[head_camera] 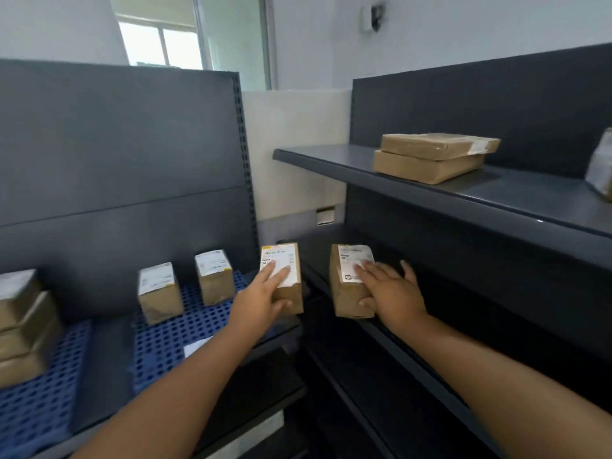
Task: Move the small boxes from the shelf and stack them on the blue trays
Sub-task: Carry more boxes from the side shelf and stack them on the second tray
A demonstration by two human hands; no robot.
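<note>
The fingers (277,270) of the left hand (261,301) are laid nearly straight across the white printed label of the left box (280,254), a small oblong carton of plain brown cardboard. The thumb is curled against its near face, so the carton is pinched between thumb and fingers. The fingers (363,272) of the right hand (392,293) are spread over the label of the right box (344,289), a carton of like make, with the thumb pressed to its near face in the same pinch. Both wrists are held level and both bare forearms are extended forward from the lower edge of the view.

The left box is held at the far right corner of the blue tray (172,342), a plastic panel pierced with rows of round holes. The right box is held at the front edge of the lower shelf (414,356), of dark smooth metal. Whether either carton is resting or lifted cannot be told.

Two labelled cartons (159,293) (213,276) are noted upright on the blue tray, apart from one another. A stack of brown cartons (23,329) is noted on a second blue tray (39,415) to the left. Two flat taped parcels (433,157) are stacked on the upper shelf (516,200).
</note>
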